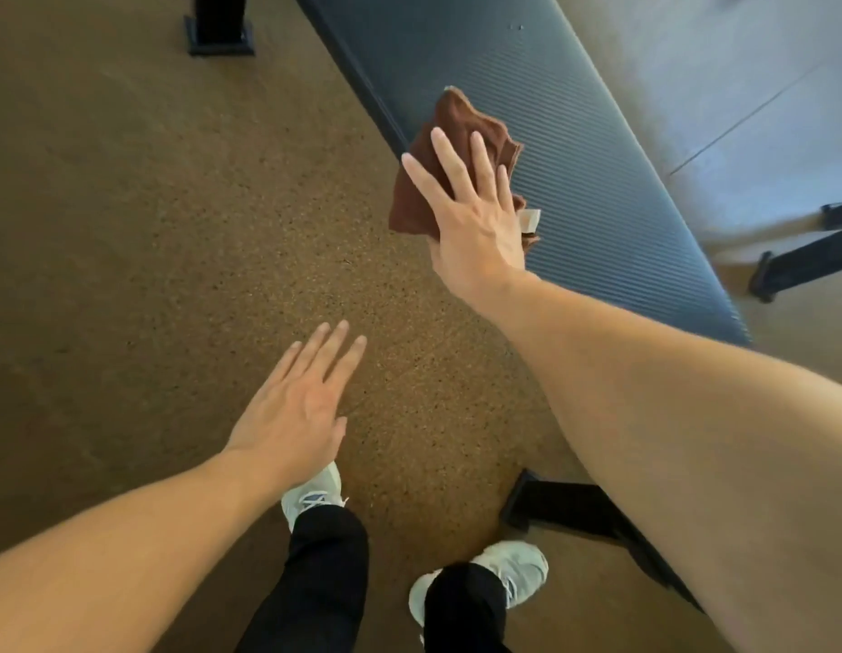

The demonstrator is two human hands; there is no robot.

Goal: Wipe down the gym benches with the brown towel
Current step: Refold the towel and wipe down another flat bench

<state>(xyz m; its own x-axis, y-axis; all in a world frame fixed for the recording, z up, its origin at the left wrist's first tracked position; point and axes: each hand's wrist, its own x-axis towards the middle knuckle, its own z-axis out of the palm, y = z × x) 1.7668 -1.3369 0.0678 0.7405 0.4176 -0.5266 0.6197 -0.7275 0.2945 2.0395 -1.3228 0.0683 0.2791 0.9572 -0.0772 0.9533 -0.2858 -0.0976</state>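
**Towel on bench, one hand pressing**

Towel [449, 167]: brown, crumpled, lay on the near edge of the bench [574, 148] at upper centre of the frame, partly overhanging that edge; a pale tag showed at its lower right.

Right hand [470, 214]: flat on the towel, fingers straight and spread, pressing it to the pad.

Left hand [296, 407]: lower centre-left, fingers straight and close together, holding nothing, over the floor [127, 228].

Bench: dark ribbed pad, ran diagonally from top centre to right of the frame.

Floor: brown, speckled.

Shoes [518, 572]: white, at bottom centre, below black trousers.

Black frame foot [221, 35]: upper left.
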